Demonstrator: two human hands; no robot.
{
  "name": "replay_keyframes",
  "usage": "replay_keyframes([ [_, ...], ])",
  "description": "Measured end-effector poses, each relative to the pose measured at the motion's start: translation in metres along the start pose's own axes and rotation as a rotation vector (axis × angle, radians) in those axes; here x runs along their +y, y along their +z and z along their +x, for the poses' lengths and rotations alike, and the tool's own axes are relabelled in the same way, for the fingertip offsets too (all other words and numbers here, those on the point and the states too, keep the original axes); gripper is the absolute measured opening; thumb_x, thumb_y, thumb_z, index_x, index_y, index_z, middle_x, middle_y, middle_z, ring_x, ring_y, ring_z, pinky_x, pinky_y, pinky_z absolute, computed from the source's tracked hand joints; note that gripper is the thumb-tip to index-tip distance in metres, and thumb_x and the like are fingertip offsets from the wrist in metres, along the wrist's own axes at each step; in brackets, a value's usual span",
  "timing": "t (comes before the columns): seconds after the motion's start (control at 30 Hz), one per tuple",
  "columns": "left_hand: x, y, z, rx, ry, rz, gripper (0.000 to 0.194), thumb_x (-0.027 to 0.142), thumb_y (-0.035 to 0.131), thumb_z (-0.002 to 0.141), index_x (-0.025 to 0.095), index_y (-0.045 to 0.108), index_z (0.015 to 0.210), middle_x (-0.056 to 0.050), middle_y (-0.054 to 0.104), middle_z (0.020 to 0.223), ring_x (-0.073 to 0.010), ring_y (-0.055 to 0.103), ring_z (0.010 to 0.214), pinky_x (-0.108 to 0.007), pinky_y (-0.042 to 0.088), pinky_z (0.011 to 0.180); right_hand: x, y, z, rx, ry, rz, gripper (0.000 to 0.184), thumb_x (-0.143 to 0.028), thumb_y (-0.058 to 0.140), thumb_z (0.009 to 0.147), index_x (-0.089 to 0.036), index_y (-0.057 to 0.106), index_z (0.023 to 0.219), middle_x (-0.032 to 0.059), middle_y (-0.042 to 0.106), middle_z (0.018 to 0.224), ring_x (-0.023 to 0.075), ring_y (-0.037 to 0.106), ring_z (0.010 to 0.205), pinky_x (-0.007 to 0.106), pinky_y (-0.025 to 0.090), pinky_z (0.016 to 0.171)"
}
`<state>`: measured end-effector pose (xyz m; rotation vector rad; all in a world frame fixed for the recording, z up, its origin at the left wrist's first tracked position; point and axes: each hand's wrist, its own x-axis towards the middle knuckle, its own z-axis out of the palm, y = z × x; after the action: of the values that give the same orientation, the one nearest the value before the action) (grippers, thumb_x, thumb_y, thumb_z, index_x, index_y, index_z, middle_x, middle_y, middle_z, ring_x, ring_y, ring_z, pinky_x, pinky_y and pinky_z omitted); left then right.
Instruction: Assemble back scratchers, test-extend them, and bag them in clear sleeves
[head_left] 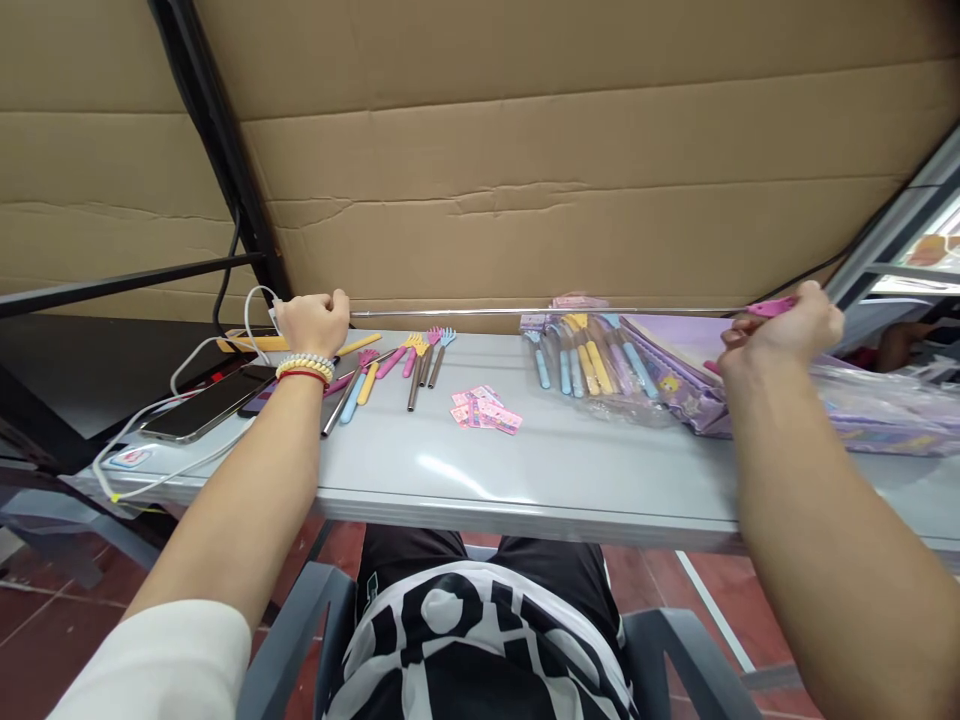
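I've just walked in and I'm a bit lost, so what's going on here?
A seated person has a thin metal rod stretched level between both hands: the left hand closed at one end, the right hand gripping a pink piece at the other. On the grey table, loose colourful fork-headed sticks lie near the left hand, small pink cards lie mid-table, and bagged sticks lie further right, beside purple packaging.

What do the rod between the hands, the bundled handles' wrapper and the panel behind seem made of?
Rod: probably metal, polished; it has a silvery glint.
Wrapper: likely thin plastic film, glossy; see-through and crinkled.
Panel: apparently cardboard, matte; brown, with creases and straight fold lines.
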<state>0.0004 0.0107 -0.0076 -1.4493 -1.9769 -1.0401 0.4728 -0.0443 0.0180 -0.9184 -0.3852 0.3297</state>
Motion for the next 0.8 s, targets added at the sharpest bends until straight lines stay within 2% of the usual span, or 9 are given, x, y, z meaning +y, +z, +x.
replay_keyframes([
  [0.07,0.0002,0.0004,-0.0014,-0.003,-0.005,-0.006,0.046,0.036,0.032,0.083,0.015,0.068,0.065,-0.013,0.066,0.064,-0.0251,0.058,0.068,-0.037,0.031,0.071,0.0016,0.0002,0.003,0.131,-0.05,0.009,0.016,-0.016,0.034,0.089,-0.025,0.033,0.075,-0.0082,0.042,0.054,0.0074,0.04,0.035,0.022,0.02,0.037],
  [0.13,0.0004,0.0003,-0.0026,0.0,-0.015,-0.021,0.045,0.034,0.031,0.083,0.015,0.067,0.064,-0.013,0.066,0.064,-0.0247,0.057,0.067,-0.037,0.031,0.069,0.0019,0.0003,0.0044,0.18,-0.082,0.012,0.014,-0.016,0.037,0.088,-0.024,0.037,0.076,-0.0074,0.045,0.059,0.007,0.046,0.038,0.023,0.024,0.039],
  [0.27,0.0011,-0.002,-0.0041,-0.005,-0.037,-0.046,0.042,0.033,0.032,0.083,0.016,0.065,0.063,-0.012,0.064,0.062,-0.0235,0.054,0.065,-0.036,0.03,0.068,0.0016,0.0004,0.0058,0.131,-0.094,-0.023,0.019,-0.02,0.034,0.089,-0.022,0.043,0.072,-0.0023,0.052,0.069,0.0051,0.048,0.042,0.025,0.027,0.043],
  [0.4,0.0029,-0.0063,-0.0049,-0.027,-0.056,-0.041,0.041,0.033,0.032,0.082,0.016,0.064,0.064,-0.012,0.063,0.063,-0.0232,0.053,0.064,-0.035,0.029,0.066,0.0019,-0.0002,0.0063,0.094,-0.047,-0.028,0.038,-0.04,0.022,0.092,-0.02,0.047,0.072,0.0065,0.06,0.079,0.0046,0.05,0.043,0.028,0.026,0.044],
  [0.5,0.0038,-0.0072,-0.0052,-0.031,-0.056,-0.029,0.041,0.033,0.032,0.082,0.016,0.065,0.065,-0.012,0.063,0.064,-0.023,0.052,0.064,-0.035,0.029,0.066,0.0016,-0.0016,0.0055,0.063,-0.022,-0.019,0.048,-0.048,0.012,0.091,-0.02,0.046,0.073,0.0122,0.063,0.089,0.0035,0.049,0.045,0.027,0.025,0.044],
  [0.63,0.0036,-0.0039,-0.0048,-0.03,-0.044,-0.016,0.042,0.032,0.031,0.082,0.015,0.066,0.067,-0.012,0.063,0.064,-0.0232,0.053,0.065,-0.035,0.029,0.066,-0.0005,-0.0041,0.0036,0.027,0.017,0.024,0.045,-0.043,0.011,0.093,-0.02,0.045,0.074,0.014,0.062,0.092,0.0043,0.045,0.045,0.025,0.02,0.044],
  [0.8,0.0043,-0.0007,-0.0039,-0.042,-0.026,0.005,0.045,0.033,0.03,0.082,0.014,0.07,0.072,-0.013,0.065,0.066,-0.0262,0.056,0.07,-0.036,0.031,0.069,-0.0036,-0.006,0.0006,0.032,0.084,0.106,0.031,-0.031,0.027,0.09,-0.018,0.048,0.072,0.0071,0.059,0.079,0.0059,0.044,0.047,0.022,0.021,0.042],
])
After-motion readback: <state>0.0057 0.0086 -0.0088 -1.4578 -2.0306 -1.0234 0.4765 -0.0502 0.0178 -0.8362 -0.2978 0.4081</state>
